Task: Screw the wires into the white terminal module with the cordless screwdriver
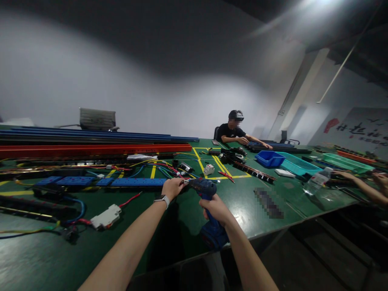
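My right hand (216,209) is wrapped round the grip of a blue cordless drill (209,210), whose nose points left. My left hand (173,187), with a watch on the wrist, is closed at the drill's tip, beside the end of a long blue power strip (138,182) lying on the green table (248,202). What the left fingers pinch is too small to make out. Red, yellow and blue wires (160,165) run just behind the strip.
A white breaker with a red wire (106,217) lies at front left. Long red and blue rails (91,149) run along the back. A person (233,131) sits at the far side; blue (269,158) and teal bins (298,165), a water bottle (317,180), another person's arm (360,186) at right.
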